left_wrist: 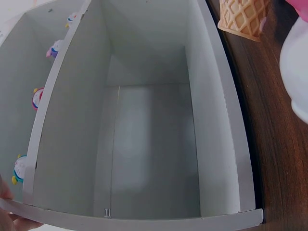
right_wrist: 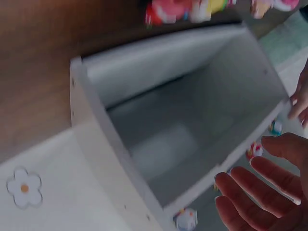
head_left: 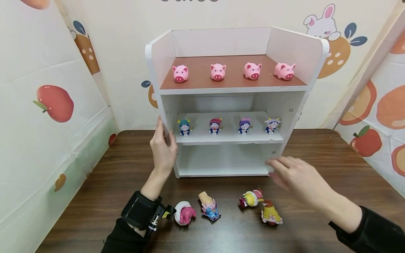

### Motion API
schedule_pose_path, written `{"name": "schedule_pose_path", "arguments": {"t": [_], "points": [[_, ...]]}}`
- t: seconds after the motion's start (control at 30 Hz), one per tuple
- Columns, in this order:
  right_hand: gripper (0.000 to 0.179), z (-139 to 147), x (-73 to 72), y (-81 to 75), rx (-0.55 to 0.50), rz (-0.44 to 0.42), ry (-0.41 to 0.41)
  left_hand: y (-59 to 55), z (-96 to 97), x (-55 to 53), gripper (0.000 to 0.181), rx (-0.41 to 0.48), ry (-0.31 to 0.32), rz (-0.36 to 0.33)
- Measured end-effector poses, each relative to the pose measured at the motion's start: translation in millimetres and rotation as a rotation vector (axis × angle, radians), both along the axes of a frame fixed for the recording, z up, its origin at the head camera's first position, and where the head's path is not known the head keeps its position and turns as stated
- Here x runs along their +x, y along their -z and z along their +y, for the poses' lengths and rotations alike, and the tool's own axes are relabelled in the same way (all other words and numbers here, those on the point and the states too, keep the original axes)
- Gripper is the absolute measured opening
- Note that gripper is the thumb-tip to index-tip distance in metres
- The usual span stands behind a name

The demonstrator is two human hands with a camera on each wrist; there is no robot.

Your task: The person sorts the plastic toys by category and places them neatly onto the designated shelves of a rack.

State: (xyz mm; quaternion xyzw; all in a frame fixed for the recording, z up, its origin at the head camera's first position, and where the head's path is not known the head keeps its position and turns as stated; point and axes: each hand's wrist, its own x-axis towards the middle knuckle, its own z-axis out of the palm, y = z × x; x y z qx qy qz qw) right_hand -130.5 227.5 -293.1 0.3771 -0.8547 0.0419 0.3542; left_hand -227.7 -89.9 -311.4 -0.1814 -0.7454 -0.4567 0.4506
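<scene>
My left hand (head_left: 163,149) grips the left side panel of a small white shelf unit (head_left: 226,90). In the left wrist view, its fingers (left_wrist: 6,192) show on both sides of that panel's edge. Blurred in the head view, my right hand (head_left: 297,177) hovers near the unit's lower right corner, holding nothing. Its fingers (right_wrist: 260,187) are spread and loosely bent in the right wrist view. On the table lie a pink-and-white figurine (head_left: 185,213), an ice-cream-cone figurine (head_left: 209,206) and two yellow-dressed figurines, one (head_left: 252,198) behind the other (head_left: 270,213).
Several pink pig figurines (head_left: 218,72) stand in a row on the brown top shelf (head_left: 202,63). Small figurines in coloured hats (head_left: 215,126) line the middle shelf (head_left: 227,139). The unit stands on a dark wooden table (head_left: 133,154), with printed cloth walls (head_left: 120,52) behind and beside it.
</scene>
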Motion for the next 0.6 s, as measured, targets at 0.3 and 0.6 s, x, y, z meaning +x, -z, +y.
{"name": "schedule_pose_path", "arguments": {"t": [0.3, 0.6], "points": [[0.050, -3, 27.9, 33.5, -0.024, -0.106, -0.022, 0.2, -0.3, 0.2, 0.052, -0.001, 0.006, -0.005], [0.046, -10, 36.9, 52.8, -0.035, -0.112, -0.049, 0.1, -0.7, 0.5, 0.052, -0.003, -0.004, -0.009]]}}
